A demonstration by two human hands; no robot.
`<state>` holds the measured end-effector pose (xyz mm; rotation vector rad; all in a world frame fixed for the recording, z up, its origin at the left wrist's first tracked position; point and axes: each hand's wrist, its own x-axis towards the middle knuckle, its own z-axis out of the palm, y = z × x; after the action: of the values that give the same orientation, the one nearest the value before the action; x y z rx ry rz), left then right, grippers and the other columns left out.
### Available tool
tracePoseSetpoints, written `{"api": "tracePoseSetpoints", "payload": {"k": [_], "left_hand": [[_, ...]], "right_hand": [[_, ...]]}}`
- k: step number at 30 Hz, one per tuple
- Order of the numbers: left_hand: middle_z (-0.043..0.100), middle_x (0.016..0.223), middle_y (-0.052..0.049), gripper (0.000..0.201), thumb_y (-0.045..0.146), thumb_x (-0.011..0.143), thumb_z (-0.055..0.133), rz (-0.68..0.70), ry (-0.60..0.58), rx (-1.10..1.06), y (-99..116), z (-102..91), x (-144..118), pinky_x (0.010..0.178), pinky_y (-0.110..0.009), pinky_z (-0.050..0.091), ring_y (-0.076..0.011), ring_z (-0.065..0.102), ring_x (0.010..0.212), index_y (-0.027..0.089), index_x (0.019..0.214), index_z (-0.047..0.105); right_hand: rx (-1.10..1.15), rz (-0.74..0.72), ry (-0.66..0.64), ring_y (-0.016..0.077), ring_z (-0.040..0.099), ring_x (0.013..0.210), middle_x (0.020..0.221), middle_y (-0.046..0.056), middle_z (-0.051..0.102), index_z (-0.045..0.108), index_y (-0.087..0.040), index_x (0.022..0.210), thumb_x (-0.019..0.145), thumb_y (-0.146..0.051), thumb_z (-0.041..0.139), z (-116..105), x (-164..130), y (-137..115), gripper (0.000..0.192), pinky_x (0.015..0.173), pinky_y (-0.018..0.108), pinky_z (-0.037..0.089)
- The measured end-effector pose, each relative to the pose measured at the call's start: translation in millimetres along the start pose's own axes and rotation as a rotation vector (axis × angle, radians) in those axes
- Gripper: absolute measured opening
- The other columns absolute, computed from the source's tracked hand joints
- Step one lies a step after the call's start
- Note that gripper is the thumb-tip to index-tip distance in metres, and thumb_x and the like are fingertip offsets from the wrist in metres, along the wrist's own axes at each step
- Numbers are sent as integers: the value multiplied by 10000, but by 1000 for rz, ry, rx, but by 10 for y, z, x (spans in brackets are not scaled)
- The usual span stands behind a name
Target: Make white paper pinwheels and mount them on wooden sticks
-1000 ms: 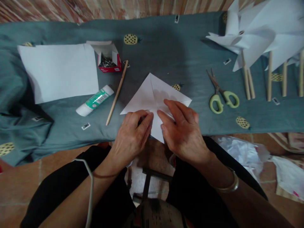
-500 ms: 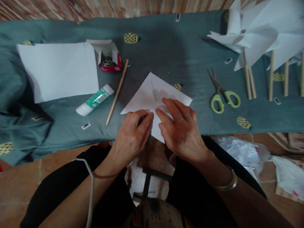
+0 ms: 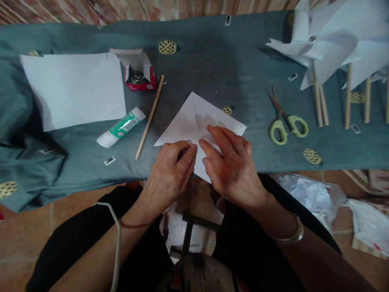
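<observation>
**foldfan:** Teal pineapple-print cloth covers the whole bench, tiled floor below it. Going left to right: blank sheet, open red box of pins, glue tube and a loose wooden stick, all well off to the left of the fingers.

**paperpat:** And the piece being worked?

**foldfan:** Folded white paper, lying as a diamond, flat on the cloth. Its far point aims away from the fingertips and its near point sticks out past the bench edge, between both hands. Left hand has its fingers close together, pressing flat on the near-left part. Right hand is spread a bit wider, pinning the right flap. Neither is gripping, just pressing. Both sit equally near.

**paperpat:** Room to move?

**foldfan:** Bare cloth beyond the far point. Green-handled scissors lie off to the right, finished paper pinwheels on sticks further right.
</observation>
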<state>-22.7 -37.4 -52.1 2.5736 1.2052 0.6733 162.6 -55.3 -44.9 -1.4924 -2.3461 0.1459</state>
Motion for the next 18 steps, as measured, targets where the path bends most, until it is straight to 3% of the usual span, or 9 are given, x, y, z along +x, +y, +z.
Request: {"api": "tracePoseSetpoints", "payload": {"k": [12, 18], "left_hand": [[600, 1127, -155, 337, 158, 937, 521, -5, -12, -5, -3, 2, 3, 847, -404, 541, -244, 553, 999, 96, 1268, 540], [589, 1163, -155, 356, 181, 947, 496, -24, -38, -26, -19, 4, -8, 849, -429, 535, -254, 551, 1018, 132, 1298, 535]], "right_hand": [[25, 17, 3, 312, 414, 1372, 1453, 186, 501, 535, -146, 1278, 938, -174, 470, 33, 22, -21, 347, 1071, 520, 356], [118, 113, 15, 294, 322, 1452, 1483, 123, 466, 542, -223, 1249, 929, -193, 444, 48, 43, -26, 336, 1113, 526, 351]]}}
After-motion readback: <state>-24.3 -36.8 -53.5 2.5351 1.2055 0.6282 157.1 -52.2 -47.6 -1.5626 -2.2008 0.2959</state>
